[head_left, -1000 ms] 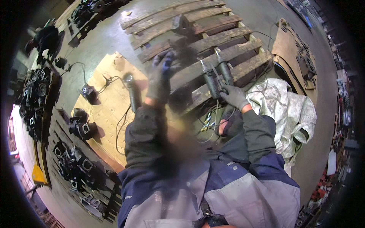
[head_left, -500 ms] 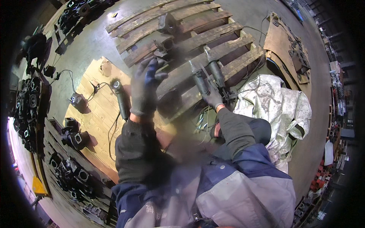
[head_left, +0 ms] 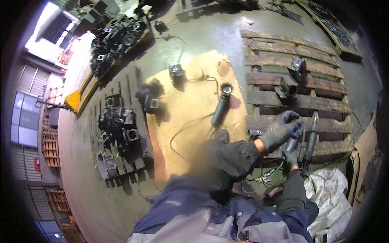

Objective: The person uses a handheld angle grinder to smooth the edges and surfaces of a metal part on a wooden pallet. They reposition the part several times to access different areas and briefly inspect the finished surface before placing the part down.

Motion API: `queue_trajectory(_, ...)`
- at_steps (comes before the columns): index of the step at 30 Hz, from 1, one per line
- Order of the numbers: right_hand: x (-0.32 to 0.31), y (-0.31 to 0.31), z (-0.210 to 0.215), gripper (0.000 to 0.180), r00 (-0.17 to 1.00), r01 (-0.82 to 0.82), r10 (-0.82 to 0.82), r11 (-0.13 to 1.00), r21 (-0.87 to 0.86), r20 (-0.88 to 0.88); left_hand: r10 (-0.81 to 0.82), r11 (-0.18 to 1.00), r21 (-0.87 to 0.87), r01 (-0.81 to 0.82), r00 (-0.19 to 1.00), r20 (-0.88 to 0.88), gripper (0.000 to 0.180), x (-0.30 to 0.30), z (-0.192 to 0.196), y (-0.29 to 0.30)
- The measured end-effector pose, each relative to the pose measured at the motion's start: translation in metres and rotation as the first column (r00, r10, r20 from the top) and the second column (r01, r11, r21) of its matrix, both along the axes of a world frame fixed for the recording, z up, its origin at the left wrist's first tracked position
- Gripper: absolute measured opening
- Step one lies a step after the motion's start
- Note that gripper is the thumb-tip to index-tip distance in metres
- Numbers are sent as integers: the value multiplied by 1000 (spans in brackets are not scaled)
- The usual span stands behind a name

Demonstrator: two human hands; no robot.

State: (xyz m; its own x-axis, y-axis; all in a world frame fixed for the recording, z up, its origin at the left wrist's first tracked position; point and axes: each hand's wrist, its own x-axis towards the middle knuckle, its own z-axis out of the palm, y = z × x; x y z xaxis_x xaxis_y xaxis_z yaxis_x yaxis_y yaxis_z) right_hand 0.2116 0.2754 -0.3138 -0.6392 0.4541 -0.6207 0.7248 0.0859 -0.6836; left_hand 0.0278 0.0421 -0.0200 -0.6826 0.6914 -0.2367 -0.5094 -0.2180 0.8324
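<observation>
My gloved right hand (head_left: 290, 158) is closed around the body of a straight die grinder (head_left: 291, 145), low at the near part of the wooden pallet (head_left: 259, 97). Just beyond it is my gloved left hand (head_left: 279, 131), its fingers bent but apart, with blue patches on the fingertips. It overlaps the front end of that grinder; whether they touch I cannot tell. A second die grinder (head_left: 311, 139) lies to the right. Farther up the pallet sit two dark metal castings, one (head_left: 298, 68) behind the other (head_left: 286, 90).
An angle grinder (head_left: 221, 107) with a cord lies on a light brown sheet (head_left: 194, 109) at left. Dark castings (head_left: 152, 101) stand at its edge, several more on a grey pallet (head_left: 121, 129). A soiled white sack (head_left: 330, 202) is at lower right; hoses (head_left: 263, 176) lie near my legs.
My view has swung left, so the pallet and hands appear farther right. My left hand, raised and spread before, has come down beside my right hand, which stays at the die grinder.
</observation>
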Motion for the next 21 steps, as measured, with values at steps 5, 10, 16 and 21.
queue_trajectory(5, 5, -16, 25, 38, 873, 351, -475, 771, -532, -113, -28, 999, -44, 29, 999, 33, 36, 7, 1, 3)
queue_trajectory(10, 19, -30, 107, 43, 855, 242, -473, 726, -643, -212, -64, 997, -32, 65, 997, 43, 34, 14, -5, 13)
queue_trajectory(16, 39, -47, 231, 57, 832, 82, -370, 819, -568, -413, -75, 997, -20, 74, 993, -90, 49, 27, -20, 28)
queue_trajectory(21, 45, -71, 313, 69, 861, -67, -194, 874, -481, -471, -85, 983, -182, 9, 906, -415, 90, 42, -44, 34)
